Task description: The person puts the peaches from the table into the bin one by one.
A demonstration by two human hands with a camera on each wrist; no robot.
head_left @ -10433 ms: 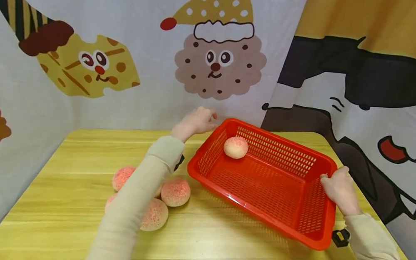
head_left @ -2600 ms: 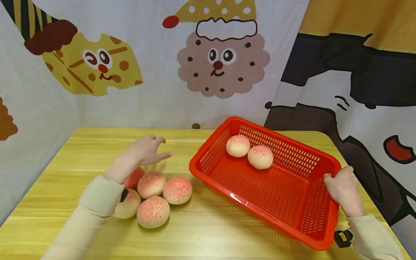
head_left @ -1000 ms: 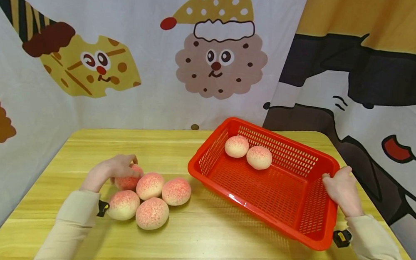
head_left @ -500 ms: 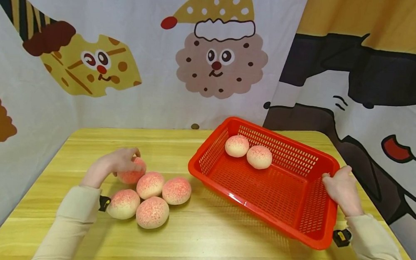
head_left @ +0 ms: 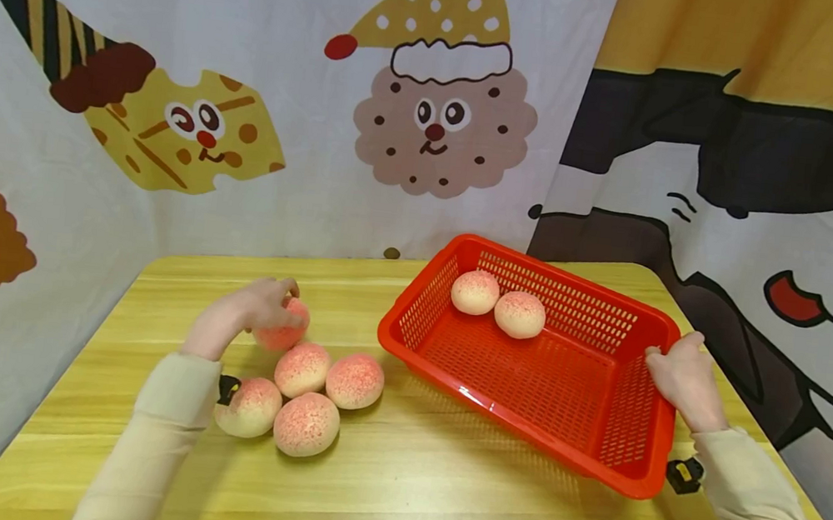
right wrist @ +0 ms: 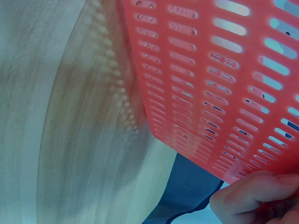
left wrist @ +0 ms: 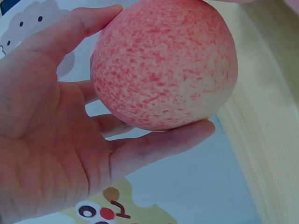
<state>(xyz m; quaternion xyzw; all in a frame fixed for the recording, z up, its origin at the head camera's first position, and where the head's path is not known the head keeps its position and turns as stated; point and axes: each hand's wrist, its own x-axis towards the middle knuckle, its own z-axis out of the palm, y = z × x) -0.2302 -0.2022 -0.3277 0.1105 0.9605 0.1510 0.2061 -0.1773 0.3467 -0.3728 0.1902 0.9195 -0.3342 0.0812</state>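
Compared with 0.5 s ago, the left hand (head_left: 249, 311) and its speckled ball (left wrist: 163, 65) have shifted toward the table's far edge and slightly basketward; the red basket (head_left: 525, 379) sits as before. Left grip: digits set on opposite sides of the ball, spread to its width, holding it. Ball position: just beyond the cluster of four balls (head_left: 306, 424) on the table (head_left: 423, 503), near its left side. Between ball and the basket's left rim: a stretch of tabletop, with the cloth backdrop (head_left: 299, 228) behind the far edge. Right grip: right hand (head_left: 687, 382) curled narrowly over the rim at the basket's right end, close to the table's right edge. Basket lies askew; two balls (head_left: 520, 314) sit side by side against its far wall, leaving open floor toward the right hand.
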